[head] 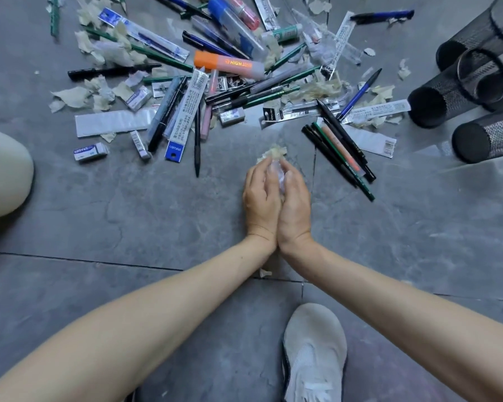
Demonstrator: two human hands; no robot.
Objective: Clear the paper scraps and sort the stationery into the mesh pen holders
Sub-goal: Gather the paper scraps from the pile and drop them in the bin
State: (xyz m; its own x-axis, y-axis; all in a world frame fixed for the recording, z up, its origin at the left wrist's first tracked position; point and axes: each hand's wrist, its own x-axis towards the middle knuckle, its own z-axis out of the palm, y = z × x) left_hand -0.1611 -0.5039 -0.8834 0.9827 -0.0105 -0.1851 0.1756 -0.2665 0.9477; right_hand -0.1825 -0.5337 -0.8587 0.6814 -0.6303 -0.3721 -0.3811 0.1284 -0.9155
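My left hand (260,200) and my right hand (295,204) are cupped together on the grey tiled floor, fingers curled round a bunch of pale paper scraps (275,153) that pokes out past the fingertips. Beyond them lies a messy pile of stationery: pens, pencils, an orange highlighter (227,64), white erasers (90,152), packaged refills, with more torn scraps (73,97) mixed in. Several black mesh pen holders (445,101) lie on their sides at the far right. A small group of dark pens (339,153) lies just right of my hands.
My knee (3,172) sits at the left edge. My white shoe (314,355) rests on the floor below my right forearm. One stray scrap (265,273) lies under my wrists. Floor tile joints run across the middle.
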